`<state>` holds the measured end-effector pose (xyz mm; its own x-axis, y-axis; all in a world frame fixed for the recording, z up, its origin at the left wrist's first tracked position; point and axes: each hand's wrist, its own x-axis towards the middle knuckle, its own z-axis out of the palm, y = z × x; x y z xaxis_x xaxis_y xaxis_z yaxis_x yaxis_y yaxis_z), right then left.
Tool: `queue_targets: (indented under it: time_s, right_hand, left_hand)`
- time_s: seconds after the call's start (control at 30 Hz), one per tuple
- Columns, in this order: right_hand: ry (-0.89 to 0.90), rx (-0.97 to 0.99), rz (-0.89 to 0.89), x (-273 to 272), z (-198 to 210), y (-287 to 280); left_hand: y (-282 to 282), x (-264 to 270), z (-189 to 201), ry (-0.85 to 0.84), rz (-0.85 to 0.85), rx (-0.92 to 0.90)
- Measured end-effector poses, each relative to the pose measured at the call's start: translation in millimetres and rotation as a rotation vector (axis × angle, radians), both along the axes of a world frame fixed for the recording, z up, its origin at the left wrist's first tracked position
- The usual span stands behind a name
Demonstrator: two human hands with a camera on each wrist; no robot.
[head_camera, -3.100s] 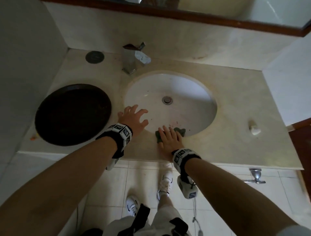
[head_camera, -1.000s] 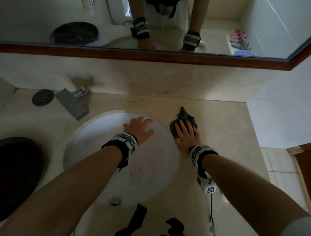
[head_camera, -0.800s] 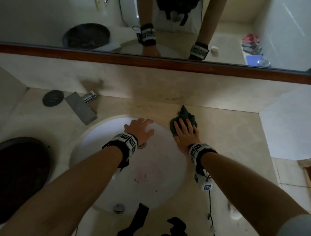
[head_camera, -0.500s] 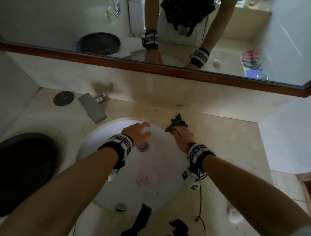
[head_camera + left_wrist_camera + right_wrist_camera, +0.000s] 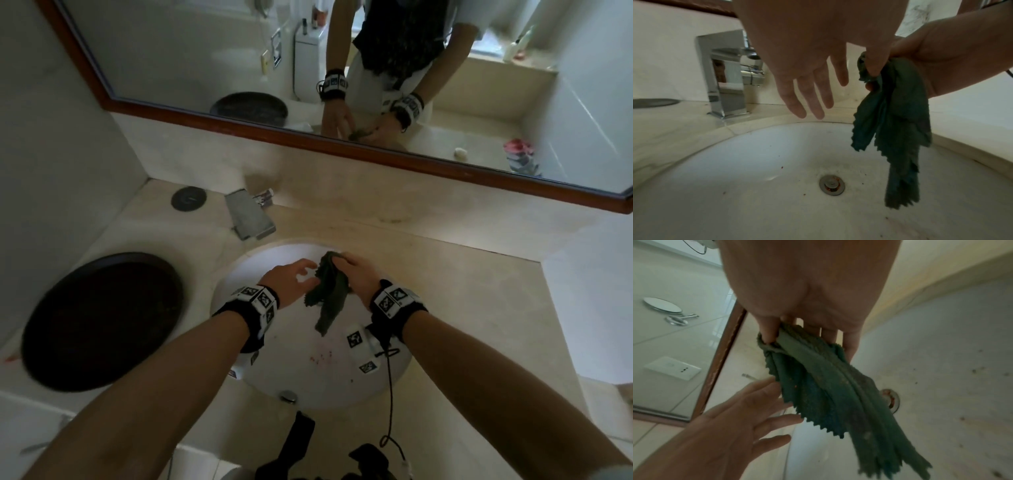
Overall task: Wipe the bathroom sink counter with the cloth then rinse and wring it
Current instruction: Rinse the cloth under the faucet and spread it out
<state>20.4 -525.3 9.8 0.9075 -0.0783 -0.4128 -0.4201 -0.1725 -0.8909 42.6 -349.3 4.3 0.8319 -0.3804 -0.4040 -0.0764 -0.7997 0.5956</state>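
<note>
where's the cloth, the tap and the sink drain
cloth (image 5: 898, 123): left wrist view, on the middle of the hanging folds.
tap (image 5: 725, 91): left wrist view, on the chrome body.
sink drain (image 5: 831, 184): left wrist view, on the metal plug at its centre.

Dim, flat light all round; the brightest patch sits in the mirror (image 5: 479, 102), where daylight shows at the top right. Soft shadows pool on the desk (image 5: 428, 274) below the frame. Wide-angle bending curves the edges. Both wrist views are grainy, with the near palms soft and blurred.
</note>
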Motion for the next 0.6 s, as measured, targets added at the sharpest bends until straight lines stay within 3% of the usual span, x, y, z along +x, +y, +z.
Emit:
queue_targets:
  time_s: [0.3, 0.47, 0.6]
  right_hand:
    - [0.09, 0.247, 0.01, 3, 20, 62]
    - [0.115, 0.25, -0.072, 11, 15, 79]
    - [0.171, 0.196, -0.122, 16, 7, 78]
  left_hand:
    - [52, -3, -1, 0.13, 0.152, -0.238]
    - [67, 5, 3, 0.074, 0.163, -0.12]
    - [73, 16, 6, 0.039, 0.252, -0.163]
